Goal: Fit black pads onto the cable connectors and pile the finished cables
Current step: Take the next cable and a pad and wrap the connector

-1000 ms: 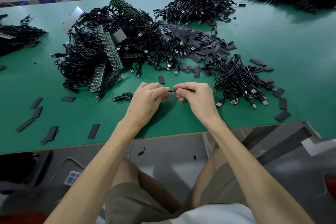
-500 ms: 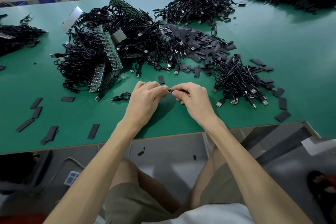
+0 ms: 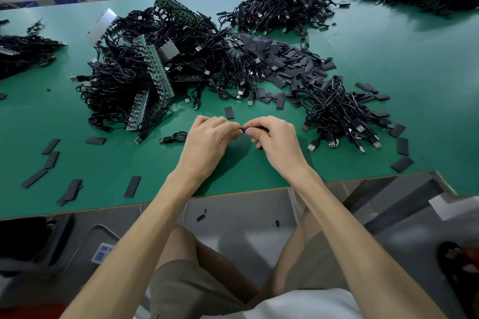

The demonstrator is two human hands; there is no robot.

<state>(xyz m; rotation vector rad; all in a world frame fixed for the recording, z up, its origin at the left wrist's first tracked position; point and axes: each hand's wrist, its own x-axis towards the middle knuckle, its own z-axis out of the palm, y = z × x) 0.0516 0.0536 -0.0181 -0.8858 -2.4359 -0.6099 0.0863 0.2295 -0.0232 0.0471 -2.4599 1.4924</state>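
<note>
Head view: left hand (image 3: 210, 138) pinches the cable (image 3: 173, 136) by its end, right hand (image 3: 278, 141) pinches the black pad (image 3: 244, 130), meeting above the tabletop (image 3: 259, 172) near its front edge; connector hidden. Risk: off-axis pushing could buckle the pad or leave it part-seated.
</note>
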